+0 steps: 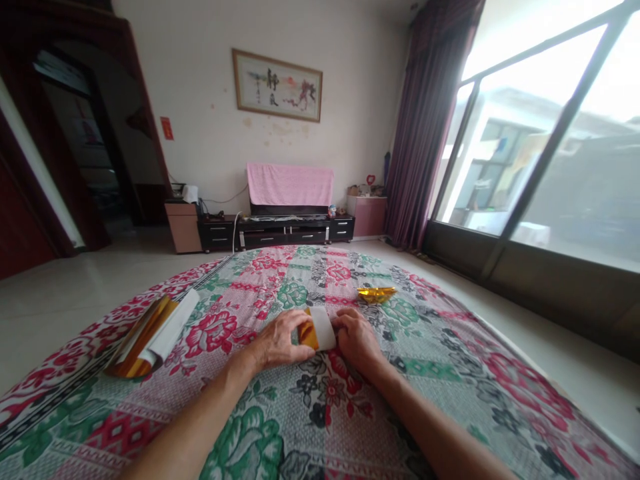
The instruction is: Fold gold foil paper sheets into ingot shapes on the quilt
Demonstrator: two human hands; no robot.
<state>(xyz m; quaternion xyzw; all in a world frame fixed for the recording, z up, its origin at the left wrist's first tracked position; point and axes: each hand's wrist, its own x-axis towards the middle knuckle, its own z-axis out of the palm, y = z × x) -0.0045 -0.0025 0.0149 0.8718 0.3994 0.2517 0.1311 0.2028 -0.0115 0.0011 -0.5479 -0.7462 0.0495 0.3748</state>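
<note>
Between my hands a small piece of gold foil paper [324, 328], partly folded so that a white strip shows across its gold side, lies low over the cloth. My left hand [283, 340] grips its left edge, thumb below and fingers above. At the right edge, the curled fingers of my right hand [356, 338] pinch the paper; their tips are partly hidden. A folded gold paper shape [377, 295], pointed at both ends, sits beyond my right hand. To the left rests a loose pile of gold and white paper sheets [150, 340], bent and curling.
A flowered cloth [250, 427] covers the round table. Across the room stands a low black cabinet [285, 233], with a pink cloth [290, 184] over what seems to be a television. Large windows [550, 153] and a purple curtain [425, 127] are at the right.
</note>
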